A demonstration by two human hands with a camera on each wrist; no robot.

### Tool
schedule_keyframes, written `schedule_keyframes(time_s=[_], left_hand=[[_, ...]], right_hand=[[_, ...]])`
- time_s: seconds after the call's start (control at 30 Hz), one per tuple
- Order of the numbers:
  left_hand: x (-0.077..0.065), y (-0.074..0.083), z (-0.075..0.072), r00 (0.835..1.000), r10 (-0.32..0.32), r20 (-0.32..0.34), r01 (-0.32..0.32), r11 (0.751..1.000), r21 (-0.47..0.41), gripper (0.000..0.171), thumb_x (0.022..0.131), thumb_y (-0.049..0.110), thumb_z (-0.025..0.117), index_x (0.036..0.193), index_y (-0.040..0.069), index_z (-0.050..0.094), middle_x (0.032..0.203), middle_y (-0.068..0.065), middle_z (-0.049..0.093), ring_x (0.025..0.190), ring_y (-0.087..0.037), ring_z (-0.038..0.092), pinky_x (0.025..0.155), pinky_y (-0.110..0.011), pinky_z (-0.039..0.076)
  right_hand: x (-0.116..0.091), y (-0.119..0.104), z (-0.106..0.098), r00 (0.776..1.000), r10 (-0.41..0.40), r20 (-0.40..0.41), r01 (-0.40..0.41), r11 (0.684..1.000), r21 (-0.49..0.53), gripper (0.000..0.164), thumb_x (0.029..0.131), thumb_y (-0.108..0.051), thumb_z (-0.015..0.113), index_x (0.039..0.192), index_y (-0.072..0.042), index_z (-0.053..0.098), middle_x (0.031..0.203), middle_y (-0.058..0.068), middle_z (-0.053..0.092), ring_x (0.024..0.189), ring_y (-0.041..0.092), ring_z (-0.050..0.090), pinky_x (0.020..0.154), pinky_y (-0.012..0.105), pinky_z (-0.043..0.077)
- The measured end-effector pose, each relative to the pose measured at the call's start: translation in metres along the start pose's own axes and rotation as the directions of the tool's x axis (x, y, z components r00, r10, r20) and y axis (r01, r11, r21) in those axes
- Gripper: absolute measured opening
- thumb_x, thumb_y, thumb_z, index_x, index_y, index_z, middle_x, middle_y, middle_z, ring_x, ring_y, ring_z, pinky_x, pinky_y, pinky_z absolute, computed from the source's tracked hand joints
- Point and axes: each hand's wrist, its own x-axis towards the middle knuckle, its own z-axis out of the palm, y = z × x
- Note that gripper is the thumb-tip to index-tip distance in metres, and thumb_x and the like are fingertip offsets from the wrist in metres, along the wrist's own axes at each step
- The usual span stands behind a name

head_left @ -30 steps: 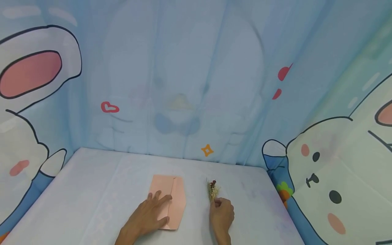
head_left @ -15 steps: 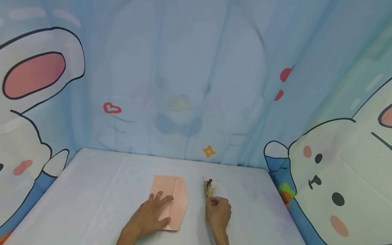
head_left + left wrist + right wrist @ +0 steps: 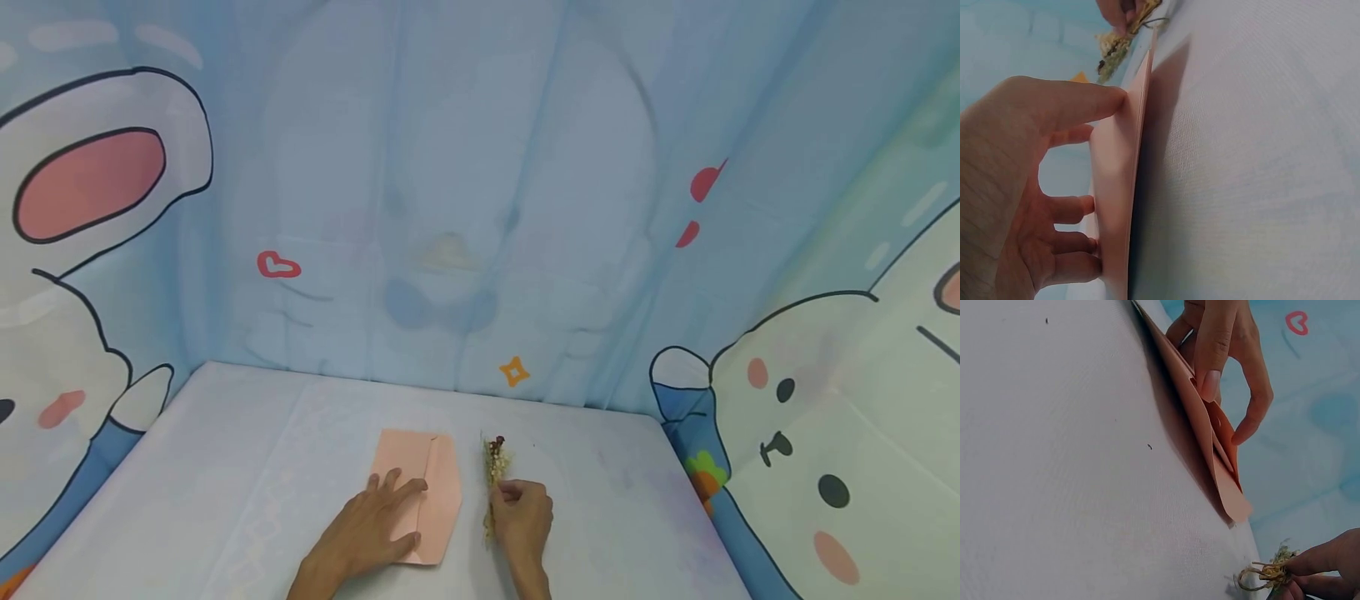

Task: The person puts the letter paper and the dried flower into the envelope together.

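Observation:
A pink paper envelope (image 3: pixel 444 500) lies on the table, its flap side towards the right. My left hand (image 3: pixel 367 523) rests on it with spread fingers, thumb near the front edge. The left wrist view shows those fingertips touching the paper (image 3: pixel 1113 175). Just right of the envelope, my right hand (image 3: pixel 522 518) pinches a small bunch of dried flowers (image 3: pixel 496 457) by its stems, dark red and cream heads pointing away from me. In the right wrist view, a loop of twine (image 3: pixel 1249 580) hangs at the stems, and the envelope stands slightly gaped along its flap (image 3: pixel 1224 434).
A white cloth (image 3: pixel 247 467) covers the table, with small dark specks (image 3: pixel 1150 447) on it near the envelope. Behind stands a blue curtain (image 3: pixel 465 167) printed with rabbits, meeting the table's back edge.
My right hand has moved left with the dried flower bunch, closer to the envelope. The left hand stays on the envelope. The head view has shifted slightly.

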Motion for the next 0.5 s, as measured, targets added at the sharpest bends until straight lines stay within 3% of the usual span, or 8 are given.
schedule_keyframes(time_s=[0.5], left_hand=[[0.002,-0.001,0.000,1.000,-0.014,0.016,0.014,1.000,0.015,0.063,0.101,0.058,0.063,0.155,0.026,0.055,0.165,-0.030,0.049,0.148,-0.068,0.044,0.110,-0.077,0.047]], right_hand=[[-0.008,-0.014,0.015,0.998,-0.036,0.042,0.034,0.999,0.040,0.005,0.082,0.000,0.083,0.083,0.005,0.082,0.067,0.008,0.076,0.056,0.013,0.067,0.052,0.027,0.054]])
